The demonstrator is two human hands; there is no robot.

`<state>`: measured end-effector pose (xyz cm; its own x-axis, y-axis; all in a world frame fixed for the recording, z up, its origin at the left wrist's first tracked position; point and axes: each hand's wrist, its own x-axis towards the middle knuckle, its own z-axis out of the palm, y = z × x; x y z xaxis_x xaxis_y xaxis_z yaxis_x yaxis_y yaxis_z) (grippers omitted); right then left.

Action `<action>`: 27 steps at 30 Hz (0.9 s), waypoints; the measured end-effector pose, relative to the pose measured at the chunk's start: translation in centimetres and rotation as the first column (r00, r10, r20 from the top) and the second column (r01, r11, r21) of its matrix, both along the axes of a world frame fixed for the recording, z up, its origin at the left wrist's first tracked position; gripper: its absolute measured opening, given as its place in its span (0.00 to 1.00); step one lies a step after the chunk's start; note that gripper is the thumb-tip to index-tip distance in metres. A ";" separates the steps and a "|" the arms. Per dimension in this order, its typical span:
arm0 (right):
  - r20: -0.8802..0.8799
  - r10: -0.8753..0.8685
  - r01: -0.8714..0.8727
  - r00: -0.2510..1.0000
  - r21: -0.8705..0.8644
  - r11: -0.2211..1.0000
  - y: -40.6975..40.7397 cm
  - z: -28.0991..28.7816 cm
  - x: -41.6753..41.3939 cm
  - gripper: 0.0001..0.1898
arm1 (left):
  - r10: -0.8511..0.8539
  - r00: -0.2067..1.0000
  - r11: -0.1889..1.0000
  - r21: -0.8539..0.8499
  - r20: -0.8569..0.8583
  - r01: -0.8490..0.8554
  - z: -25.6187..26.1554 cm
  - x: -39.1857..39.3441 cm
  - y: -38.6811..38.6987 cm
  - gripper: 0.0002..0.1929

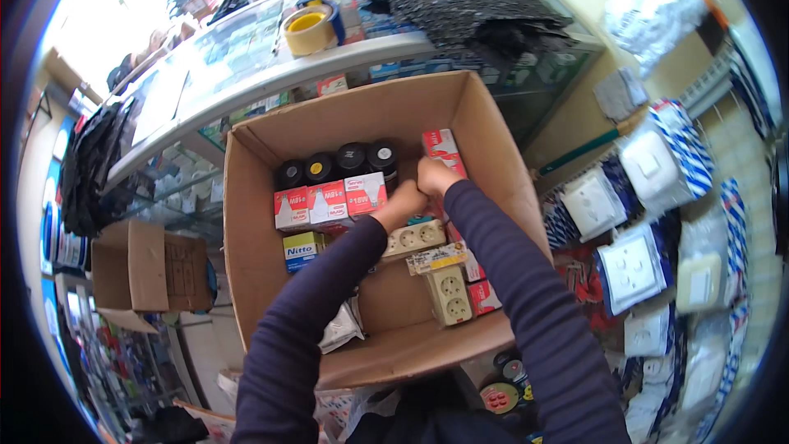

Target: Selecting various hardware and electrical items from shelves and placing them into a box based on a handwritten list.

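Both my hands are down inside a large open cardboard box [262,333]. My left hand [402,202] is just above a cream power socket strip [414,237]; whether it holds anything is hidden. Touching or very near it, my right hand [436,177] has bent fingers beside red and white bulb boxes [440,143]; its grip cannot be made out. Several dark spray-can tops [351,158] stand behind a row of red and white bulb boxes [327,202]. A Nitto box [302,250] lies at the left, and a packaged two-way socket [452,297] at the right.
Behind the box runs a glass display counter [203,105] with tape rolls [306,31] and dark folded sheets [456,0] on it. A smaller open carton [129,268] is at the left. Packaged switches and sockets [632,271] hang at the right.
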<state>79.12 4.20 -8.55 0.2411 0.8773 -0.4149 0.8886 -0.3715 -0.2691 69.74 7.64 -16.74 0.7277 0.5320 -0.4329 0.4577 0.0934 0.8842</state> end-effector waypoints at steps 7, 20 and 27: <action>-0.292 -0.241 0.374 0.925 0.609 0.699 -13.2 15.4 0.9 0.13 | -0.522 0.798 0.827 0.407 0.301 0.387 20.3 1.0 -2.9 0.18; -0.483 -0.661 0.702 0.575 0.706 0.095 -56.1 21.4 -18.7 0.17 | -0.945 -0.224 -0.077 0.503 0.239 0.861 29.2 -1.6 -41.1 0.20; -0.578 -0.792 0.711 0.199 0.641 -0.289 -76.3 19.7 -39.8 0.17 | -0.662 -0.710 -0.603 0.393 0.241 0.695 27.8 -13.5 -66.4 0.23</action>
<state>39.36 -72.11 11.20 0.9516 -0.2214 0.2133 0.0939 -0.4513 -0.8874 56.28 -58.79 11.11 -0.0976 -0.9952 -0.0002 -0.3617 0.0353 0.9316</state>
